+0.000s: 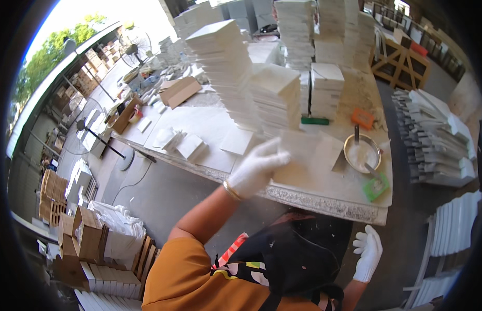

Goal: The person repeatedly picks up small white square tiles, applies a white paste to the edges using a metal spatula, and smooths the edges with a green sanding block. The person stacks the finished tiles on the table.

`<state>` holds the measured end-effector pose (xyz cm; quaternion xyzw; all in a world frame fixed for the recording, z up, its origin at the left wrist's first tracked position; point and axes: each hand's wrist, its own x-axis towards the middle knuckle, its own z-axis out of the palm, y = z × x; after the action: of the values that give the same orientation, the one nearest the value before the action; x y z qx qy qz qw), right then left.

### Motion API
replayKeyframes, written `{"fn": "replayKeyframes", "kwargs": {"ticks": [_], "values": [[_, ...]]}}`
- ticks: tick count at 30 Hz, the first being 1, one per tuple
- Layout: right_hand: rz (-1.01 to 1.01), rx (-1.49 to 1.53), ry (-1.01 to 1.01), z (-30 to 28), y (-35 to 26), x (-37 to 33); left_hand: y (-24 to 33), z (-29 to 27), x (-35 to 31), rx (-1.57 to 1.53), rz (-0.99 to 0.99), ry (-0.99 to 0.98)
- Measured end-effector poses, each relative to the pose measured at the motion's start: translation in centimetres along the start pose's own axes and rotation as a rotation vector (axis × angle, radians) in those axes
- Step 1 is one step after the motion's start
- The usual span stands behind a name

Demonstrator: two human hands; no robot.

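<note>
My left hand point(254, 170), in a white glove, is over the front part of the worktable. Its fingers grip the left edge of a pale square tile point(303, 158), which is smeared by motion. A second light tile point(331, 153) stands tilted just right of it, beside a metal bowl point(362, 153) of white paste with a tool in it. Low at the right, off the table's edge, my right hand point(368, 253) is gloved too, its fingers loosely bent and apart with nothing in them. Left of my left hand lies a flat white tile point(237, 141).
Tall tile stacks point(223, 72) rise behind the work spot. Near the bowl are an orange block point(363, 118) and a green pad point(376, 187). Smaller tile stacks point(191, 146) sit at the table's left. A fan point(90, 127) and cardboard boxes point(88, 233) stand left of the table.
</note>
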<state>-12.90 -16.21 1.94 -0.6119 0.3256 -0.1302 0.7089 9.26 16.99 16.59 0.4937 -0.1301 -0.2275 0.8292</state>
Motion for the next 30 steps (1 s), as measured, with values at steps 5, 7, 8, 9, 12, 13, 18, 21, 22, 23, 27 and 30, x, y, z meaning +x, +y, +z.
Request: {"fn": "replayKeyframes", "kwargs": {"ticks": [5, 7, 8, 9, 12, 13, 18, 21, 22, 23, 27, 30], "values": [[0.004, -0.001, -0.056, 0.9, 0.2, 0.5, 9.2, -3.6, 3.9, 0.328, 0.241, 0.137], [0.024, 0.002, -0.064, 1.1, 0.0, 0.2, 12.2, -5.3, 6.6, 0.437, 0.217, 0.139], [0.029, 0.006, -0.063, 1.0, 0.1, 0.2, 13.6, -6.3, 8.0, 0.488, 0.185, 0.118], [0.037, 0.014, -0.068, 0.9, 0.3, 0.1, 14.5, -7.1, 9.2, 0.525, 0.171, 0.094], [0.066, 0.034, -0.03, 0.2, 0.4, -0.5, 14.8, -8.3, 13.1, 0.665, 0.18, 0.08], [0.068, 0.037, -0.027, 0.0, 0.6, -0.6, 14.9, -8.6, 14.0, 0.683, 0.174, 0.055], [0.083, 0.024, 0.0, -0.7, 0.9, -1.1, 14.9, -8.8, 16.7, 1.227, 0.307, 0.188], [0.084, 0.01, 0.01, -0.9, 1.2, -1.3, 14.2, -5.4, 16.4, 1.716, 0.253, 0.356], [0.086, 0.006, 0.005, -0.9, 1.3, -1.4, 14.1, -5.3, 16.3, 1.732, 0.316, 0.324], [0.087, 0.002, -0.001, -0.8, 1.3, -1.4, 14.0, -5.3, 16.3, 1.746, 0.379, 0.291], [0.104, -0.002, -0.025, 0.0, 1.2, -1.3, 13.0, -4.1, 15.4, 1.875, 0.293, 0.141], [0.105, 0.011, -0.047, 0.2, 1.3, -1.1, 12.0, -5.2, 16.1, 1.761, 0.324, 0.124]]}}
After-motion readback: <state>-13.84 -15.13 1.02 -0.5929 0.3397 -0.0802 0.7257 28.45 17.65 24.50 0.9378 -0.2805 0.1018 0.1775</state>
